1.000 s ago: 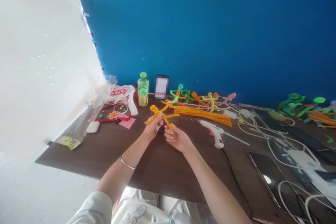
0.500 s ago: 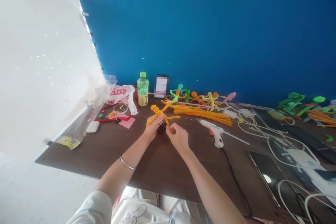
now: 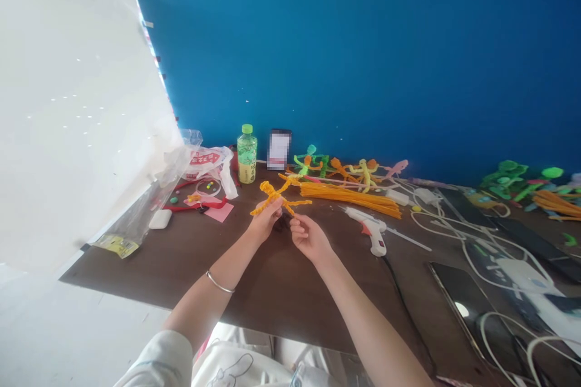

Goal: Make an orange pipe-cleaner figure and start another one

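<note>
Red lettering (image 3: 204,158) on white bag (image 3: 226,164), dark characters (image 3: 253,161) on bottle (image 3: 247,156), none legible

Left hand (image 3: 267,221) grips orange fuzzy figure (image 3: 270,191); right hand (image 3: 311,239) pinches limb (image 3: 288,210); glue gun (image 3: 374,231) nearby.

Glue gun (image 3: 376,231) right of hands (image 3: 311,239); stem bundle (image 3: 351,199) behind gun; bottle (image 3: 247,157) left of upright phone (image 3: 278,151).

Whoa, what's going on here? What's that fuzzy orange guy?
A person is handling an orange figure with a head and thin limbs, held above the table. The left hand grips its body, and the right hand pinches the end of one limb. Behind it lie orange stems, with more figures by the wall. A glue gun lies to the right, in neither hand.
</note>
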Tool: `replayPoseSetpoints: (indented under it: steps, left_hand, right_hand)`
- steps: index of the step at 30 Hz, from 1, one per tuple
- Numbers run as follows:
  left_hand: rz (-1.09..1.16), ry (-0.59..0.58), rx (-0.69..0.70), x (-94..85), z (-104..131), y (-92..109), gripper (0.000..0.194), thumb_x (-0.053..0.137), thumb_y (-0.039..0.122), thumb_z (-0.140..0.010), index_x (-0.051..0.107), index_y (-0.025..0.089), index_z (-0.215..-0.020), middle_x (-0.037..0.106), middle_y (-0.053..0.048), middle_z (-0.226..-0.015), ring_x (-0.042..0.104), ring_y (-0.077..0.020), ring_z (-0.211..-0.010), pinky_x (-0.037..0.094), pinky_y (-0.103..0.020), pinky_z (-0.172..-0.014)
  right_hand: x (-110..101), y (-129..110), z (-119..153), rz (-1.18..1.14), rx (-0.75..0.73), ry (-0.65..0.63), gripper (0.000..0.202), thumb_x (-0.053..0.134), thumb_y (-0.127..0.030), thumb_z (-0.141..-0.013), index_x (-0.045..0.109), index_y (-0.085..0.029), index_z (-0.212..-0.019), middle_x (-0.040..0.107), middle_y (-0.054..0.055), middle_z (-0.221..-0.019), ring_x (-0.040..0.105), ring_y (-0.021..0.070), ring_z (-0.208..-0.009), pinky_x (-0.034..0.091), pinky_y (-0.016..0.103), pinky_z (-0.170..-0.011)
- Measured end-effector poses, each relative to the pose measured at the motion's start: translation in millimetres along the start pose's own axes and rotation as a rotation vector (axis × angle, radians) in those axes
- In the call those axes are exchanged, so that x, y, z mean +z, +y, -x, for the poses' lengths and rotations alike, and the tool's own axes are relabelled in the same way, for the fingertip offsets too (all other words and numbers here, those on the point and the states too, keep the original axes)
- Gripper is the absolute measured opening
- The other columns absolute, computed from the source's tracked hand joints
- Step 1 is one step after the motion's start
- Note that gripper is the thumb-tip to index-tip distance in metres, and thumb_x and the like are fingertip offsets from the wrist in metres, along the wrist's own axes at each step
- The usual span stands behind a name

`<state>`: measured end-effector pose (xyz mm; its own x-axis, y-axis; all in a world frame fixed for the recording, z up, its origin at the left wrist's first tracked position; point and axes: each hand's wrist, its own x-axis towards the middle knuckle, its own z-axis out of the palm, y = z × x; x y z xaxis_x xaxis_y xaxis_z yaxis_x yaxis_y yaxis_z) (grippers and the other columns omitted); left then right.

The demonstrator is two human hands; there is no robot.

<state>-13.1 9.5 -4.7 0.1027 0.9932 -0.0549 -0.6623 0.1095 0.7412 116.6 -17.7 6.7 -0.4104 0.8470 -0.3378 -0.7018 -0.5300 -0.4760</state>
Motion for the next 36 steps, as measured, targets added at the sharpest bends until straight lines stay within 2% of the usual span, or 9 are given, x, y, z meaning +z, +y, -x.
replayPoseSetpoints:
  steps: [6,12,17,22,24,26,29,33,36]
  left_hand:
    - [-0.03,0.009,0.007,-0.3,-1.5,-0.1,0.024,0.072,0.03,-0.061,0.054,0.014,-0.061,0.042,0.005,-0.053,0.038,-0.0036,-0.051,0.033,-0.019,-0.052]
    - [-0.031,0.006,0.036,-0.1,-1.5,0.6,0.024,0.072,0.03,-0.061,0.053,0.014,-0.061,0.039,0.005,-0.054,0.036,-0.0035,-0.05,0.031,-0.019,-0.051]
    - [0.036,0.097,0.071,-0.5,-3.8,3.6,0.027,0.073,0.028,-0.059,0.051,0.014,-0.059,0.037,0.006,-0.054,0.034,-0.0026,-0.05,0.031,-0.019,-0.051]
    - [0.07,0.145,0.091,0.0,-4.5,2.5,0.026,0.075,0.027,-0.056,0.052,0.014,-0.058,0.039,0.006,-0.053,0.035,-0.0026,-0.05,0.031,-0.02,-0.052]
    - [0.066,0.139,0.098,0.6,-3.6,1.3,0.027,0.075,0.026,-0.056,0.051,0.014,-0.056,0.039,0.006,-0.052,0.035,-0.0027,-0.05,0.031,-0.02,-0.052]
    - [0.075,0.131,0.089,1.3,-2.6,1.2,0.028,0.075,0.026,-0.057,0.05,0.014,-0.055,0.039,0.006,-0.052,0.036,-0.0026,-0.05,0.031,-0.02,-0.052]
    - [0.14,0.15,0.04,2.4,-2.1,4.0,0.026,0.075,0.026,-0.057,0.052,0.014,-0.061,0.041,0.006,-0.055,0.036,-0.0018,-0.05,0.031,-0.019,-0.051]
    - [0.209,0.127,-0.034,2.6,-1.7,7.9,0.026,0.074,0.028,-0.059,0.054,0.015,-0.07,0.043,0.006,-0.058,0.038,-0.0018,-0.051,0.033,-0.017,-0.051]
    - [0.158,0.036,-0.083,1.4,0.1,8.4,0.027,0.072,0.033,-0.061,0.052,0.015,-0.068,0.042,0.005,-0.055,0.04,-0.0038,-0.05,0.034,-0.019,-0.05]
  right_hand:
    - [-0.3,-3.5,3.0,-0.117,0.021,-0.062,0.021,0.048,-0.015,-0.079,0.037,-0.019,-0.062,0.039,-0.005,-0.052,0.036,0.0027,-0.038,0.03,0.009,-0.029]
    - [-2.0,-4.2,2.1,-0.01,-0.114,-0.034,0.015,0.052,-0.016,-0.069,0.043,-0.017,-0.057,0.044,-0.002,-0.053,0.039,0.0056,-0.043,0.035,0.016,-0.038]
    - [-1.9,0.3,2.3,0.484,-0.383,0.04,0.012,0.062,-0.026,-0.067,0.056,-0.016,-0.063,0.053,0.0,-0.06,0.048,0.0097,-0.054,0.039,0.022,-0.05]
    - [-3.8,3.2,6.2,1.195,-0.865,0.204,0.019,0.059,-0.038,-0.072,0.063,-0.02,-0.068,0.058,0.005,-0.071,0.052,0.0172,-0.067,0.043,0.031,-0.065]
    - [-4.5,3.6,7.6,1.346,-1.019,0.268,0.02,0.054,-0.039,-0.075,0.064,-0.023,-0.069,0.059,0.006,-0.078,0.053,0.019,-0.073,0.043,0.033,-0.073]
    - [-5.0,3.6,7.7,1.394,-1.061,0.312,0.022,0.054,-0.041,-0.075,0.064,-0.023,-0.068,0.058,0.006,-0.079,0.053,0.0195,-0.075,0.042,0.034,-0.078]
    - [-6.1,2.4,4.6,1.171,-0.911,0.309,0.029,0.056,-0.047,-0.073,0.062,-0.021,-0.061,0.059,0.006,-0.075,0.054,0.0182,-0.069,0.045,0.033,-0.071]
    - [-6.8,-0.6,-1.0,0.556,-0.364,0.164,0.032,0.054,-0.047,-0.074,0.058,-0.017,-0.062,0.06,0.006,-0.07,0.053,0.0129,-0.055,0.044,0.025,-0.049]
    - [-4.1,-0.7,0.0,0.361,-0.033,-0.001,0.025,0.055,-0.038,-0.076,0.06,-0.015,-0.071,0.062,0.007,-0.071,0.049,0.0089,-0.051,0.037,0.018,-0.039]
